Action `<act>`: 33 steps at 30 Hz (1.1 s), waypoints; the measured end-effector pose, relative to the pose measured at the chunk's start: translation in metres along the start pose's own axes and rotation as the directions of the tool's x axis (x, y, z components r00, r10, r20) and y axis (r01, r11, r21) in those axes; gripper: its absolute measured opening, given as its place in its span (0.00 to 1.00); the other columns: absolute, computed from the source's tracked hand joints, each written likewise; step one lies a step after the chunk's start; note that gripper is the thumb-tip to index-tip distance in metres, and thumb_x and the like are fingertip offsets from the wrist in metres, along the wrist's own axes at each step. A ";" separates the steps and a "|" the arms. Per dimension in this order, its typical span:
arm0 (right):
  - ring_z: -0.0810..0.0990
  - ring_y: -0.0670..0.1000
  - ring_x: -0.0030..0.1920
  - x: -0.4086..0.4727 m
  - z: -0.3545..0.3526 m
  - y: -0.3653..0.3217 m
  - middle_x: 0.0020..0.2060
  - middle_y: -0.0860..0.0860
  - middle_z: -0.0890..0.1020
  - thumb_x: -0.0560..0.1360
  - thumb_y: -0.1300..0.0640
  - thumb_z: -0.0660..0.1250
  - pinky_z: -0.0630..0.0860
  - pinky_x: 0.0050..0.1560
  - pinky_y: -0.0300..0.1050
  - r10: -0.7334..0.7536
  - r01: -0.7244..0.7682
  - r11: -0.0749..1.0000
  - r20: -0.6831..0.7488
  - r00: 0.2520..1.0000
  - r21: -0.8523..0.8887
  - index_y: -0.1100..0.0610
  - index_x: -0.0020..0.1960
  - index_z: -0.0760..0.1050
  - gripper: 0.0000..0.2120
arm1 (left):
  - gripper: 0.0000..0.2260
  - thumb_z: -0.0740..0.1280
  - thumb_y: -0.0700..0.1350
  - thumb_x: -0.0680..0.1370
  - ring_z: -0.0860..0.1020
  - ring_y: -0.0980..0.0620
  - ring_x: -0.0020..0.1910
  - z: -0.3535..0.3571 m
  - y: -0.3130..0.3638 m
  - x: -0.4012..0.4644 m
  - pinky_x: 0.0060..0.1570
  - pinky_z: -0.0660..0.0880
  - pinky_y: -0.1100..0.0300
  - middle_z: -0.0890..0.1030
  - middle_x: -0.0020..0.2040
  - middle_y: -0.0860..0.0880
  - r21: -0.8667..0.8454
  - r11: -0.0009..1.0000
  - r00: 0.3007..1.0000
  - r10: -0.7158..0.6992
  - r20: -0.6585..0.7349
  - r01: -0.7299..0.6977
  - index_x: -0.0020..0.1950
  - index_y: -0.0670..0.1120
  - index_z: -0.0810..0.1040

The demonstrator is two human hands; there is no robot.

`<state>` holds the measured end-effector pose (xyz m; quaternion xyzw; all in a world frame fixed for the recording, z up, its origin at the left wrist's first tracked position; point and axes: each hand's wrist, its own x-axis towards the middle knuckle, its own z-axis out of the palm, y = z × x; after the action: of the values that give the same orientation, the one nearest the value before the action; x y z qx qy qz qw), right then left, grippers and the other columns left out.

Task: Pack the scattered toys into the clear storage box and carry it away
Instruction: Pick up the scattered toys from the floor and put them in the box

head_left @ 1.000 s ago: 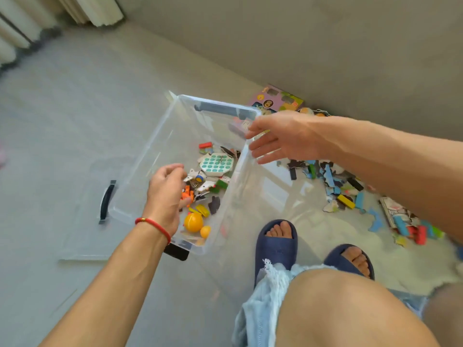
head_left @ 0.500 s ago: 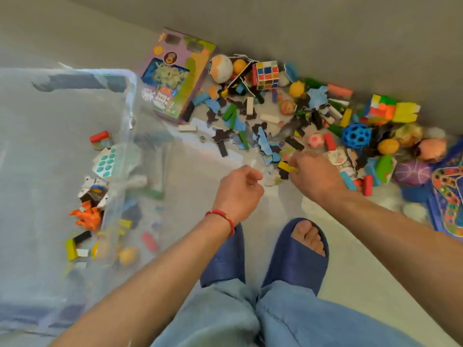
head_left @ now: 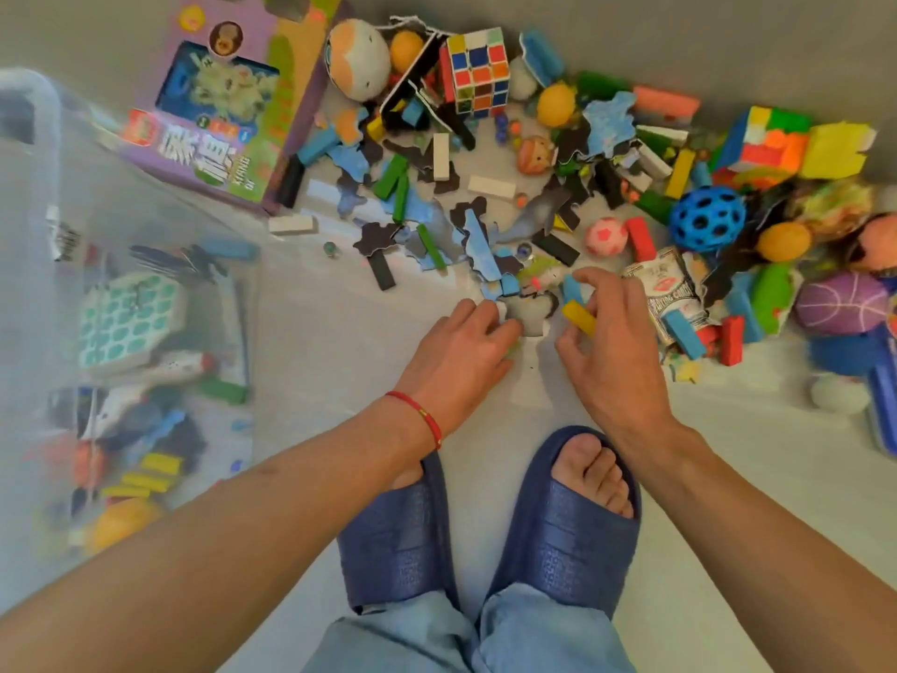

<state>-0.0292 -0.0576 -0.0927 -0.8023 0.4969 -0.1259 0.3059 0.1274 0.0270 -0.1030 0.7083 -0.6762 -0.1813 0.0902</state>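
Note:
The clear storage box (head_left: pixel 48 196) stands on the floor at the left and holds a teal pop-it toy (head_left: pixel 128 320), yellow blocks and other small toys. Scattered toys lie along the wall, among them a Rubik's cube (head_left: pixel 479 72), a blue holed ball (head_left: pixel 706 218) and a pink ball (head_left: pixel 605 237). My right hand (head_left: pixel 614 347) pinches a yellow block (head_left: pixel 578 317) at the pile's near edge. Just left of it, my left hand (head_left: pixel 461 354) curls its fingers onto a grey puzzle piece (head_left: pixel 531 310) on the floor.
A purple toy carton (head_left: pixel 228 109) lies between the box and the pile. A pack of playing cards (head_left: pixel 672 289) sits right of my right hand. A purple ball (head_left: pixel 844 303) is at the far right. My feet in blue slippers (head_left: pixel 563 522) stand below my hands.
I turned from the box toward the pile. Both hands left the box and came down onto the toys; the right hand has lifted a yellow block.

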 end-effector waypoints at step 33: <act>0.78 0.55 0.40 0.039 -0.008 -0.001 0.38 0.54 0.79 0.77 0.46 0.66 0.74 0.39 0.50 0.277 -0.269 0.959 0.098 0.956 -0.087 0.60 0.49 0.75 0.16 | 0.07 0.59 0.47 0.81 0.75 0.43 0.39 -0.031 -0.023 0.036 0.38 0.69 0.52 0.75 0.36 0.48 -0.344 0.813 0.862 -0.507 -0.022 0.469 0.53 0.43 0.69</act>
<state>-0.0137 -0.0946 -0.0900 -0.7422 0.5898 -0.0204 0.3177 0.1615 -0.0111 -0.0877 0.8422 -0.4257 -0.2675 0.1948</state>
